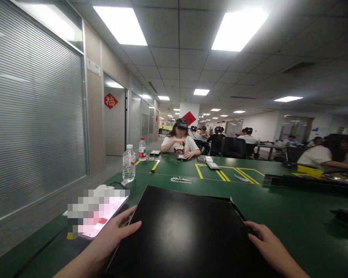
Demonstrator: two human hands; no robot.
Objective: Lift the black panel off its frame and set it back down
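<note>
A large, flat black panel (174,231) with a glossy top fills the lower middle of the head view. Its right side shows a raised, thin edge, and its near end runs out of the frame. My left hand (120,227) grips the left edge, thumb lying over the top and fingers mostly hidden beside or under it. At the right edge, my right hand (261,237) is closed around the rim, with the thumb and forefinger showing. What kind of device or cover the panel is, I cannot make out.
Left of the panel, a lit phone (107,218) lies on the green table (292,216). Beyond stand a clear water bottle (129,164) and a red-capped bottle (142,150). A person (179,143) sits opposite; another (327,154) works at right, near a yellow tray (309,171).
</note>
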